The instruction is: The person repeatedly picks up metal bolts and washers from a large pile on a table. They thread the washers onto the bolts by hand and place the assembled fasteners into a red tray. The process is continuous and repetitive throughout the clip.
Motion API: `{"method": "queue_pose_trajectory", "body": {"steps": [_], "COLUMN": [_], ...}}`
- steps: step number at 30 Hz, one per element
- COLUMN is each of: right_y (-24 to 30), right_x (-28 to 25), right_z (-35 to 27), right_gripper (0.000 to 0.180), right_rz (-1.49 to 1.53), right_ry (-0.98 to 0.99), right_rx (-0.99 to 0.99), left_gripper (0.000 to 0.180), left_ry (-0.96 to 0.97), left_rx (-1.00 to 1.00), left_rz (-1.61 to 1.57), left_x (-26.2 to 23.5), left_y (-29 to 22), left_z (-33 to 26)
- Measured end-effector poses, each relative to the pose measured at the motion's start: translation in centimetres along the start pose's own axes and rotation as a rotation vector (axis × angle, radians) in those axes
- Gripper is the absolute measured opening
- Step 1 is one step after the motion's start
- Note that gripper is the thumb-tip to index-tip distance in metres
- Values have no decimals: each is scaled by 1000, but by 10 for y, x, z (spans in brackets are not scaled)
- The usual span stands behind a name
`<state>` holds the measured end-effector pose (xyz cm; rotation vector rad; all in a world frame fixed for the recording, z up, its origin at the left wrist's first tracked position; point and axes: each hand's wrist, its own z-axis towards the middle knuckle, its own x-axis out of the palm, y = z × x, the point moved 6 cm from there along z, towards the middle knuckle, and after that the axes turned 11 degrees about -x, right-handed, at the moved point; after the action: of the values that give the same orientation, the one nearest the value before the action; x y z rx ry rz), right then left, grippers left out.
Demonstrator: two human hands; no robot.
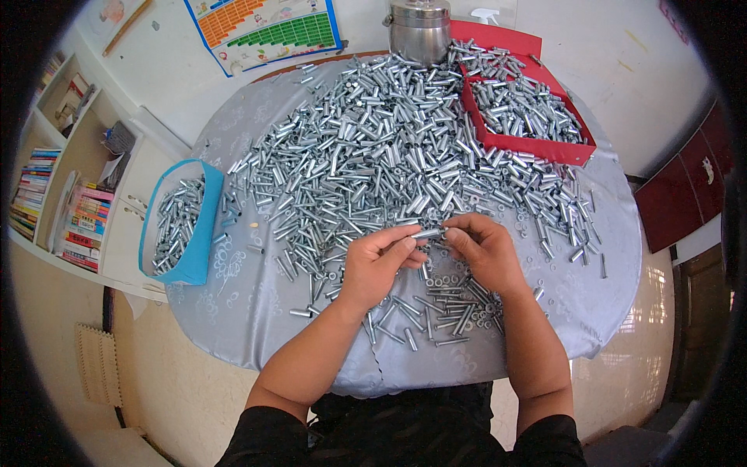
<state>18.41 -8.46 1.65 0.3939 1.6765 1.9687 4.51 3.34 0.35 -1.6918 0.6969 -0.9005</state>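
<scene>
My left hand (pixel 380 263) is closed, its thumb and fingers pinching a shiny metal sleeve (pixel 426 233) held level above the tabletop. At the sleeve's right end the thumb and fingers of my right hand (pixel 486 251) come together in a pinch; any small part between them is too small to make out. Beneath and in front of the hands lie loose long bolts (pixel 436 321), with nuts and washers (pixel 486 315) heaped beside them. Just beyond my hands spreads a large pile of silvery sleeves and bolts (pixel 366 140).
A grey patterned cloth covers the round table (pixel 226 331). On its left stands a blue fabric bin (pixel 208 226) of metal parts. At the back right sits a red box (pixel 545 149), also filled with parts, beside a lidded metal pot (pixel 420 35). A bookshelf (pixel 120 210) stands left.
</scene>
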Motion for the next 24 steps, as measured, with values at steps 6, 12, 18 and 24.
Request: {"method": "queue_pose_trajectory", "body": {"steps": [6,12,18,24], "right_y": [-1,6,2,-9], "right_x": [-2,0,1,-4], "right_z": [1,1,0,-3], "right_gripper": [13,17,14,21], "right_rz": [99,57,51,-20], "right_ry": [28,30,7,41], "right_rx": [17,-59,-71,102], "left_gripper": [25,25,25,25], "left_ry": [9,0,4,39], "left_rx": [-23,-53,-63,-33], "left_rz": [-16,-64,-62,-57], "left_x": [1,-1,0,3], "left_y": [-2,-2,-4,-3], "left_z": [-2,-1,-1,-3]}}
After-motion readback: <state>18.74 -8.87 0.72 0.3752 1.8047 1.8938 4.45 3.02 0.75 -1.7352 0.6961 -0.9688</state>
